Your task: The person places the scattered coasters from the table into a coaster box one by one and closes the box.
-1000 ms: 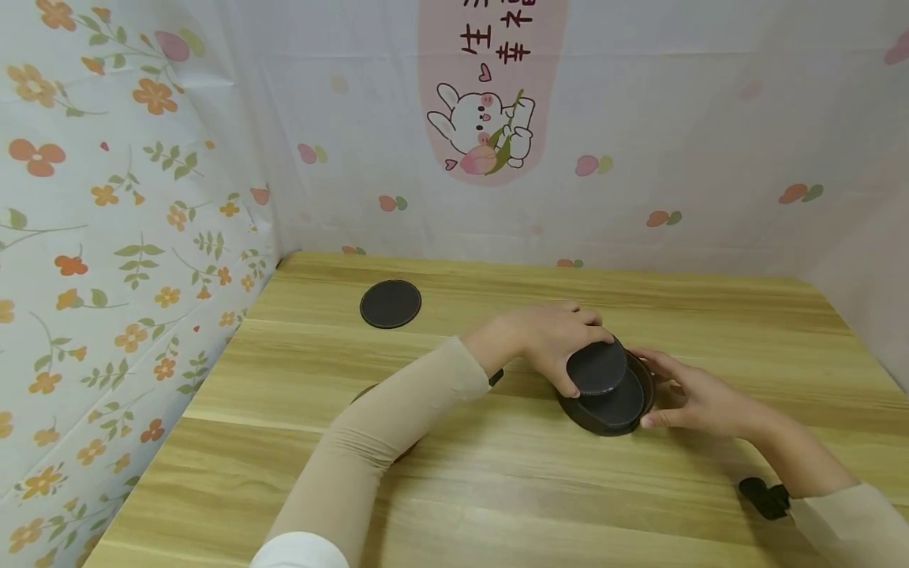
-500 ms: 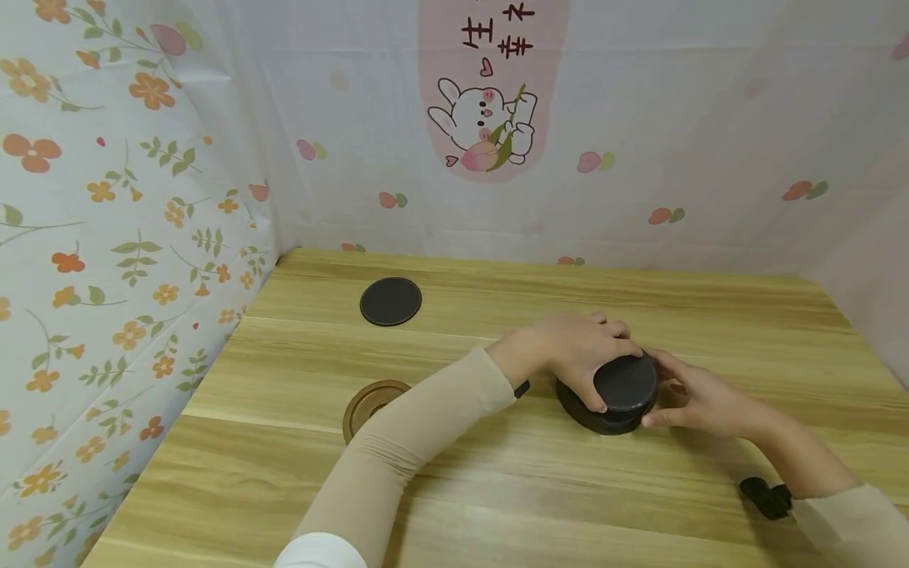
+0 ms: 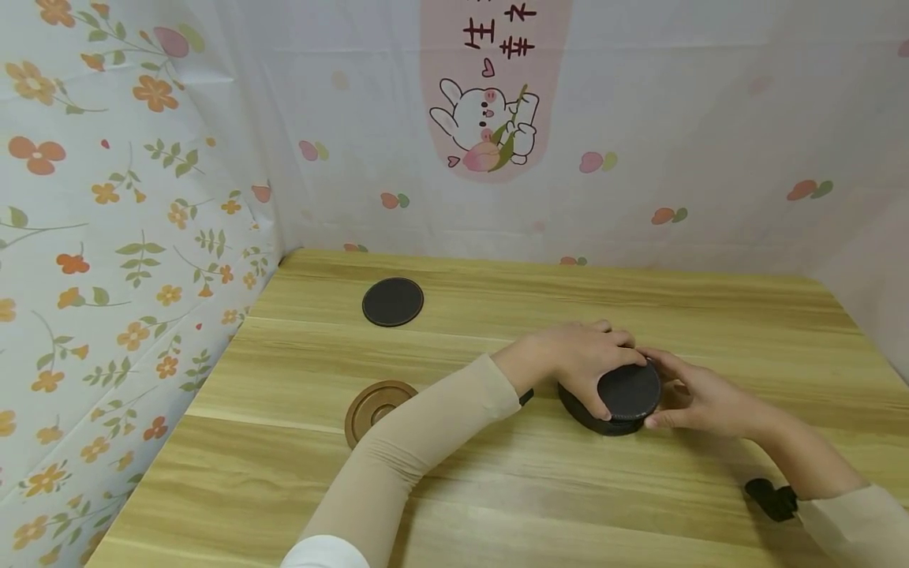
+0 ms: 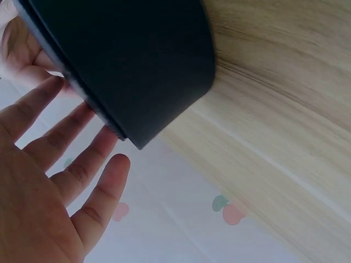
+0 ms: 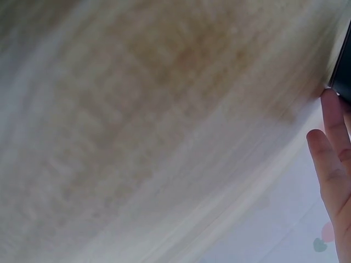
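A round black holder (image 3: 592,416) stands on the wooden table (image 3: 497,489), right of centre. A black coaster (image 3: 629,391) lies flat on top of it. My left hand (image 3: 585,359) reaches over from the left and grips the coaster, thumb on its near edge and fingers over the far edge. My right hand (image 3: 692,394) brackets the holder's right side between thumb and fingers. The left wrist view shows the holder's dark wall (image 4: 131,60) close above my left fingers (image 4: 82,170). In the right wrist view my right fingers (image 5: 334,159) touch the holder's edge (image 5: 344,71).
Another black coaster (image 3: 393,301) lies alone at the table's far left. A brown round coaster (image 3: 374,402) sits beside my left forearm. Floral and rabbit-print sheets wall the table on the left, back and right.
My left hand has carried the black coaster right and down, from tilted above the holder to flat on it. My forearm moved off the brown coaster. The right hand stayed at the holder.
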Motion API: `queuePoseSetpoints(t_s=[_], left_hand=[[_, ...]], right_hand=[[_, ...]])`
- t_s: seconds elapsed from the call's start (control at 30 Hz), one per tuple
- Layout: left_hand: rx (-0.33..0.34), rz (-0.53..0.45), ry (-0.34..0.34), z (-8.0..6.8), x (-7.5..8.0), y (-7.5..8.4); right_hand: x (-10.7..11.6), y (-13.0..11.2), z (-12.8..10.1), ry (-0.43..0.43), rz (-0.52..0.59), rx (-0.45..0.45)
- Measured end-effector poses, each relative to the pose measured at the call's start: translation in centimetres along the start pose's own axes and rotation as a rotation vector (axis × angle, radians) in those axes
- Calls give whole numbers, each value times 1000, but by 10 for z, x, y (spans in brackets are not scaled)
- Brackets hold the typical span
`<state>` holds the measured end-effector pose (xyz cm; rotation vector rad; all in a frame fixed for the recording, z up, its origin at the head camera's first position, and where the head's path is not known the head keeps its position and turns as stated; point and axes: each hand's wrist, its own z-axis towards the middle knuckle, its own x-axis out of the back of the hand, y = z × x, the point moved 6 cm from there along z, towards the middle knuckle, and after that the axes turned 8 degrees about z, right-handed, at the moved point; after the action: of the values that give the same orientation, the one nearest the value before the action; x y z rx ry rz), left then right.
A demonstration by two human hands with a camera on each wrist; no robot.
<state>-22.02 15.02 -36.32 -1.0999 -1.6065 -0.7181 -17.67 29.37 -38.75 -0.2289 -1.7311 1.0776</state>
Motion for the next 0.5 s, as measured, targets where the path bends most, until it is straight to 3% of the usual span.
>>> queuePoseSetpoints(t_s=[0.3, 0.5], left_hand=[[-37, -2, 25, -5, 0, -4], [-14, -61, 56, -21, -7, -23]], right_hand=[[0, 0, -1, 22, -22, 12], [-1, -1, 0, 22, -10, 3]])
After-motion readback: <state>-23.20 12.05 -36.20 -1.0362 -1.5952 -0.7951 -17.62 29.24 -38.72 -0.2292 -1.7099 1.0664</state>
